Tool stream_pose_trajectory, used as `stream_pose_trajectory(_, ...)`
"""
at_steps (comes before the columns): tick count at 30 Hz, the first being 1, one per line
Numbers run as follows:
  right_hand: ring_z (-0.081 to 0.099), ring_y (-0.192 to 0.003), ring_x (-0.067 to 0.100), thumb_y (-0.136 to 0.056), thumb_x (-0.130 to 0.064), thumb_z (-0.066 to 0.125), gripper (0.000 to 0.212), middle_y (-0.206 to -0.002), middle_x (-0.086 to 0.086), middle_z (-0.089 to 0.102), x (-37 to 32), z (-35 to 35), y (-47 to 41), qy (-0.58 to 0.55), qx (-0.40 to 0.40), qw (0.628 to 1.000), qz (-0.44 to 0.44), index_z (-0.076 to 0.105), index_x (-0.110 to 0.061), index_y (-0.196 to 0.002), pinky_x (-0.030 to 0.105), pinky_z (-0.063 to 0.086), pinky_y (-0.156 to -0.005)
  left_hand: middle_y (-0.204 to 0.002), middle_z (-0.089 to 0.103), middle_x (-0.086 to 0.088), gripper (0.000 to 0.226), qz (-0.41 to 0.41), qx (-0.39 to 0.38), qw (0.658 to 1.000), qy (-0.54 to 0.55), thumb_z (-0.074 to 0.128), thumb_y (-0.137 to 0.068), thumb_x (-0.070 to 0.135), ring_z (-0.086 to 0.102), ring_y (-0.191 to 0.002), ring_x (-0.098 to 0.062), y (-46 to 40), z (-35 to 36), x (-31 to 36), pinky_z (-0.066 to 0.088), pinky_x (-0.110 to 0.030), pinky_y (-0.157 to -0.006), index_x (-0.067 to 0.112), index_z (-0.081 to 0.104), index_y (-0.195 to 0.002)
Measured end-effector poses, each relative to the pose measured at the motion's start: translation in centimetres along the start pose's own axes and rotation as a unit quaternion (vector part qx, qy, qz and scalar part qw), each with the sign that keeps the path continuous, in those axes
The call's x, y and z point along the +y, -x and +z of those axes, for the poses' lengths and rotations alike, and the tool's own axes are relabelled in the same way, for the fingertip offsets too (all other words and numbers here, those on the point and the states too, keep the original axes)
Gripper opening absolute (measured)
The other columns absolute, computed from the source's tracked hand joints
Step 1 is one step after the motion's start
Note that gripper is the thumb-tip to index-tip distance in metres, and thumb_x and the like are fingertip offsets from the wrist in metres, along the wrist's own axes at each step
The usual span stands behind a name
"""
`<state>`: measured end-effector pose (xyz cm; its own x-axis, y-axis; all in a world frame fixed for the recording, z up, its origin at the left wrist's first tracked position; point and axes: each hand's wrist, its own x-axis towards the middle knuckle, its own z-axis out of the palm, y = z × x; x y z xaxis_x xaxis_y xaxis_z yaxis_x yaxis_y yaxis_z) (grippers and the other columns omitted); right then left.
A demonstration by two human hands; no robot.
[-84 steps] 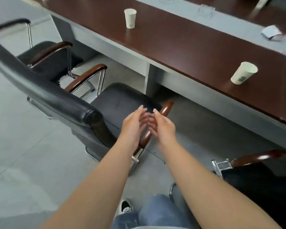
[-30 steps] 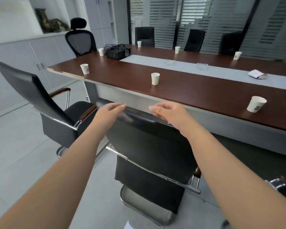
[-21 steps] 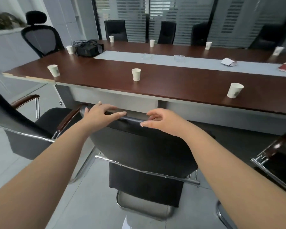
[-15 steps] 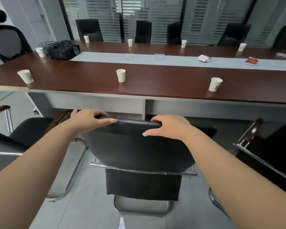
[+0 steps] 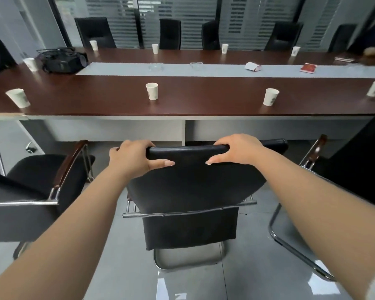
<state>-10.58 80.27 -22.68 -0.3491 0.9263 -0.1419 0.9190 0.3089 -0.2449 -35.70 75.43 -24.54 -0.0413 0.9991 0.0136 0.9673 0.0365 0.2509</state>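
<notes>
Head view, meeting room.

- Black chair (image 5: 193, 191) stands on the grey floor in front of the person, its back to the camera, facing the long brown table (image 5: 204, 105). It looks roughly square to the table edge, about midway between two paper cups (image 5: 152, 91) (image 5: 271, 96).
- Left hand (image 5: 131, 158) grips the top edge of the backrest near its left end. The fingers wrap over to the far side and the thumb lies along the near face.
- Right hand (image 5: 238, 151) grips the same edge towards the right in a mirrored hold. Neither hand is spread flat; both are curled round the padded rim.
- Neighbouring chair (image 5: 37, 180) sits near on the left, turned at an angle. Another chair's frame (image 5: 294, 245) shows on the right.

Progress, as judged: the two-handed hold is made and the chair appears lined up with its place. The chair looks short of the table, though the backrest hides the seat, so how far it reaches under cannot be told. What seems left is pushing it straight in, keeping clear of the chairs on either side, then letting go.
</notes>
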Motion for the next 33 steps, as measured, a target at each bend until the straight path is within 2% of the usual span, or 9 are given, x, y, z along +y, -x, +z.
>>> stream_pose_trajectory(3,0.053,-0.094,0.014,-0.070,-0.071,0.058,0.060,-0.108,-0.008,0.063,-0.1,-0.1,-0.4,-0.006,0.000,1.000,-0.005,0.061,-0.031,-0.115,0.028,0.044,-0.070,-0.092,0.052,0.009,0.062,0.007,0.034,0.999,0.003,0.055,-0.064,0.074,0.048,-0.104,-0.021,0.0,0.2,-0.1,0.032,-0.043,-0.093,0.028,0.056,-0.107)
stream_pose_trajectory(7,0.055,-0.100,0.017,-0.071,-0.069,0.058,0.060,-0.106,-0.007,0.063,0.2,-0.1,-1.2,-0.014,0.021,1.000,-0.002,0.061,-0.029,-0.116,0.028,0.043,-0.071,-0.090,0.058,0.007,0.061,0.016,0.061,0.998,-0.019,0.057,-0.064,0.072,0.051,-0.101,-0.021,-1.7,0.2,-0.4,0.026,-0.038,-0.090,0.026,0.060,-0.104)
stream_pose_trajectory(11,0.056,-0.098,0.017,-0.068,-0.071,0.058,0.058,-0.099,-0.007,0.063,0.4,-0.6,-2.7,-0.011,0.026,1.000,-0.003,0.064,-0.030,-0.109,0.026,0.040,-0.064,-0.091,0.059,0.006,0.055,0.024,0.071,0.997,-0.007,0.059,-0.065,0.070,0.050,-0.102,-0.022,-3.7,-0.1,-0.7,0.021,-0.035,-0.082,0.026,0.061,-0.098)
stream_pose_trajectory(16,0.054,-0.111,0.019,-0.070,-0.073,0.054,0.072,-0.119,-0.005,0.062,-1.1,-0.3,-4.6,0.025,0.042,0.998,-0.031,0.057,-0.028,-0.125,0.027,0.040,-0.074,-0.084,0.056,0.010,0.050,0.026,0.077,0.997,-0.001,0.063,-0.063,0.067,0.051,-0.100,-0.019,-5.3,-0.8,-3.2,0.018,-0.033,-0.080,0.027,0.063,-0.094)
stream_pose_trajectory(22,0.057,-0.099,0.019,-0.070,-0.080,0.045,0.074,-0.106,-0.003,0.065,-4.3,0.3,-8.0,0.088,0.086,0.991,-0.055,0.060,-0.026,-0.119,0.027,0.038,-0.067,-0.088,0.058,0.004,0.043,0.001,0.081,0.997,0.017,0.066,-0.067,0.060,0.048,-0.104,-0.024,-7.7,-2.0,-6.7,0.021,-0.035,-0.082,0.025,0.059,-0.091)
stream_pose_trajectory(25,0.056,-0.108,0.021,-0.072,-0.077,0.045,0.078,-0.120,-0.001,0.062,-4.3,-0.4,-9.3,0.091,0.077,0.991,-0.055,0.055,-0.024,-0.127,0.028,0.041,-0.072,-0.093,0.062,-0.004,0.048,-0.002,0.095,0.995,0.012,0.065,-0.068,0.062,0.046,-0.106,-0.027,-9.0,-2.0,-6.9,0.025,-0.038,-0.089,0.021,0.059,-0.092)
stream_pose_trajectory(27,0.054,-0.114,0.023,-0.072,-0.077,0.045,0.080,-0.127,0.000,0.059,-3.9,-0.8,-9.5,0.101,0.073,0.991,-0.049,0.050,-0.025,-0.133,0.030,0.042,-0.076,-0.092,0.061,-0.004,0.052,0.002,0.104,0.995,0.007,0.063,-0.067,0.064,0.044,-0.106,-0.027,-9.4,-1.8,-6.4,0.024,-0.038,-0.087,0.018,0.059,-0.091)
stream_pose_trajectory(30,0.053,-0.114,0.025,-0.071,-0.077,0.047,0.080,-0.128,0.000,0.058,-2.9,-1.2,-9.2,0.102,0.056,0.993,-0.026,0.051,-0.027,-0.132,0.032,0.043,-0.080,-0.085,0.056,-0.001,0.054,0.007,0.124,0.992,-0.010,0.060,-0.066,0.068,0.046,-0.103,-0.027,-9.3,-1.1,-5.0,0.021,-0.036,-0.082,0.019,0.058,-0.087)
stream_pose_trajectory(33,0.053,-0.108,0.025,-0.068,-0.078,0.049,0.079,-0.121,0.002,0.061,-1.5,-1.5,-8.1,0.085,0.022,0.996,0.011,0.057,-0.022,-0.124,0.035,0.045,-0.081,-0.079,0.052,0.002,0.050,0.032,0.139,0.989,-0.025,0.057,-0.066,0.071,0.049,-0.097,-0.025,-8.8,0.1,-3.3,0.023,-0.038,-0.083,0.023,0.054,-0.080)
